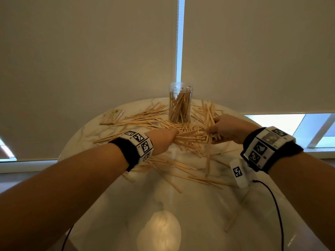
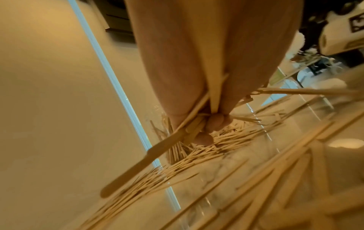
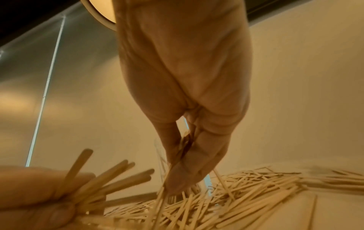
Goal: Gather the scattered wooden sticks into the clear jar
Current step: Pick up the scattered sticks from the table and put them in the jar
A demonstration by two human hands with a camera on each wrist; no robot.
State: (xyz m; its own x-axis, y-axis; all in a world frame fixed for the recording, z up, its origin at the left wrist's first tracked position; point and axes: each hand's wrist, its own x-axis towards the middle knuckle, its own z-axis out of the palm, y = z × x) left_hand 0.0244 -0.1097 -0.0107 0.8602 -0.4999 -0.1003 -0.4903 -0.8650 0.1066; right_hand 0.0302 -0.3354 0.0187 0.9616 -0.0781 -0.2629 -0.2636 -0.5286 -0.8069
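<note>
A clear jar (image 1: 179, 105), partly filled with upright wooden sticks, stands at the far side of the round marble table (image 1: 199, 205). Loose wooden sticks (image 1: 190, 131) lie scattered all around it and toward me. My left hand (image 1: 164, 140) (image 2: 208, 126) is just in front of the jar, its fingers curled round a bundle of sticks (image 2: 138, 160) (image 3: 110, 175) that fans out of the fist. My right hand (image 1: 223, 128) (image 3: 177, 175) reaches down into the pile right of the jar, and its thumb and fingers pinch a few sticks.
A small packet of sticks (image 1: 112, 116) lies at the table's far left. Drawn roller blinds with a bead chain (image 1: 178, 38) hang right behind the table. Thin black cables (image 1: 273, 200) trail from both wristbands over the near table edge.
</note>
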